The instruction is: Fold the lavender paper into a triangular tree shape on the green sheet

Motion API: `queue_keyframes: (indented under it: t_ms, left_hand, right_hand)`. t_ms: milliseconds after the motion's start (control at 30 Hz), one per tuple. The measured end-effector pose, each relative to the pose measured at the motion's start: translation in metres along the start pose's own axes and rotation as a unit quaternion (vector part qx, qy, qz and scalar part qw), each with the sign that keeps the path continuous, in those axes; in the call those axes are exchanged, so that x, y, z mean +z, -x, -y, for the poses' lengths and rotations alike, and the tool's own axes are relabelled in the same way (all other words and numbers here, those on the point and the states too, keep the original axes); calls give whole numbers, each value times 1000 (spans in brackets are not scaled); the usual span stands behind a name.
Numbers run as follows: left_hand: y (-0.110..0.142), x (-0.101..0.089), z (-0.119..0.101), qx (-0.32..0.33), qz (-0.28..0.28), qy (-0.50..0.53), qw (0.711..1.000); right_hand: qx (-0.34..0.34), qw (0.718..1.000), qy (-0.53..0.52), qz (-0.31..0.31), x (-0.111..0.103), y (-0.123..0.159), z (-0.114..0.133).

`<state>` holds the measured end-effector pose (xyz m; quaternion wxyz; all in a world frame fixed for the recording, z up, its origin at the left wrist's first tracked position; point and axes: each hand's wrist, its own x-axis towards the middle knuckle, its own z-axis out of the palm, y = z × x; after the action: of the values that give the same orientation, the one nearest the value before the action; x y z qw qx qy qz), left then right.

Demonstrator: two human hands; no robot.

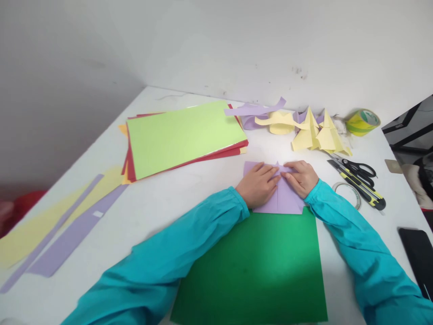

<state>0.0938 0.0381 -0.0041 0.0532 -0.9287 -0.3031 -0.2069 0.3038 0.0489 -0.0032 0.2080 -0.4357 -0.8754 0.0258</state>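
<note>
Purple paper (283, 198): long axis runs away from person.

Two hands, the left hand (257, 184) and the right hand (302, 177), both in teal sleeves, are showing over one folded purple paper (284, 198) and one green sheet (257, 266) on a single white worktop (162, 212). One stack of coloured sheets (182, 137) is lying at the left, three long paper strips (64, 225) are sitting near the left edge, and one loose heap of purple and yellow folded pieces (304, 126), too tangled to count, is lying at the back. One pair of scissors (358, 169), one utility knife (363, 189), two tape rolls, one yellow (363, 122) and one clear (348, 192), and one black phone (417, 257) are lying at the right.
</note>
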Motion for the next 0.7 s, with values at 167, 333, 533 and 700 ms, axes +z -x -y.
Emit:
queue_keyframes:
  t_ms: [167,333,533,700]
  left_hand:
    - [0,1,3,5,4,4,1000]
    - [0,0,4,17,16,9,1000]
    - [1,-1,6,12,20,14,1000]
    - [6,1,23,-17,17,3,1000]
  right_hand:
    - [-26,999,-20,-11,-2,6,0]
    - [-42,999,-26,-18,-4,15,-2]
    - [-88,995,-28,-29,-3,21,-6]
    - [-78,997,5,-4,1,20,-5]
